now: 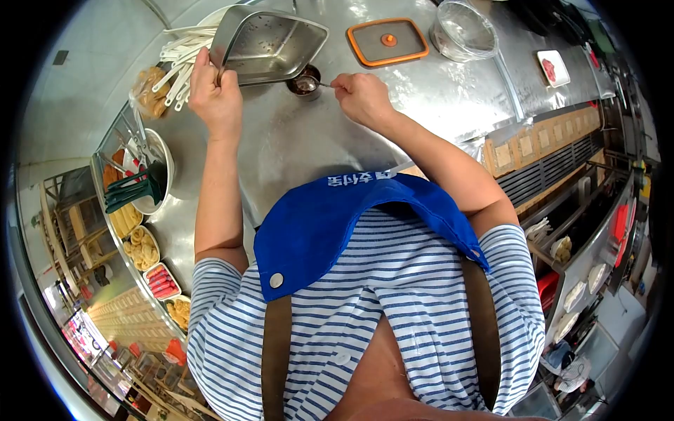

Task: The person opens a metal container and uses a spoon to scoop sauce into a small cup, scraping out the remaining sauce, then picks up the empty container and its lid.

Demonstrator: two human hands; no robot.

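My left hand [215, 98] grips the near left corner of a rectangular stainless steel pan [274, 49]. The pan is tilted, its inside facing me, with a few dark specks in it. Under its right corner stands a small metal cup [313, 73] with something dark inside. My right hand [364, 97] is closed on the thin handle of a spoon [307, 85]. The spoon's bowl is at the cup and holds dark liquid. Whether it touches the cup I cannot tell.
Behind the pan lie long white handles [184, 63] beside a bagged brown item [150, 91]. An orange-rimmed lid [365, 52], a plastic-lined tub [465, 31] and a white meat tray [559, 78] stand to the right. At left are a utensil bowl [163, 189] and food trays [156, 254].
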